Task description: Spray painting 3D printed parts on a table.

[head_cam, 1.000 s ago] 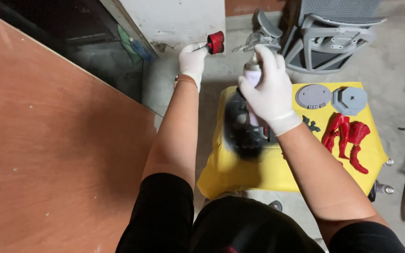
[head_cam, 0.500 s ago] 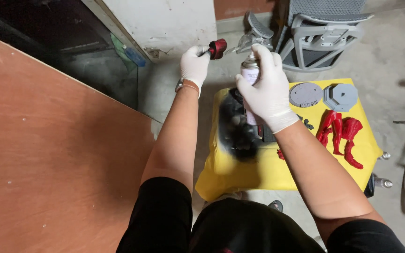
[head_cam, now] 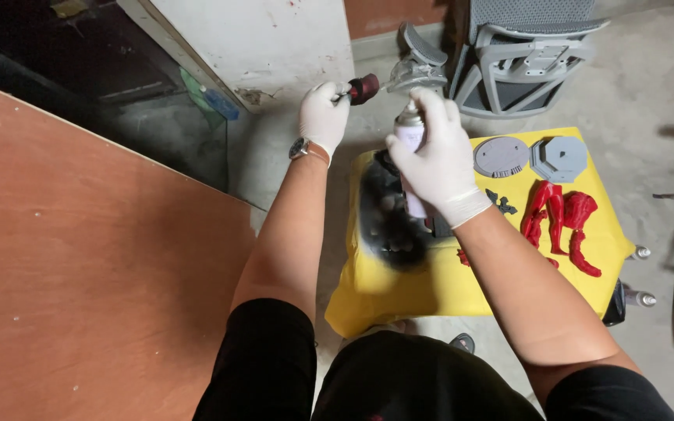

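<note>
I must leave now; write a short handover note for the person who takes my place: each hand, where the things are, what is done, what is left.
Left hand: gloved, raised off the table, pinching a small dark red piece.
Right hand: gloved, gripping a spray can upright, a finger on its top.
On the yellow cover: black overspray patch under the can; two grey round bases, unpainted; red figure parts at the right, already coloured.
Done: red parts look painted.
Left: probably the held piece and the grey bases; whether the can is spraying now cannot be told.
</note>
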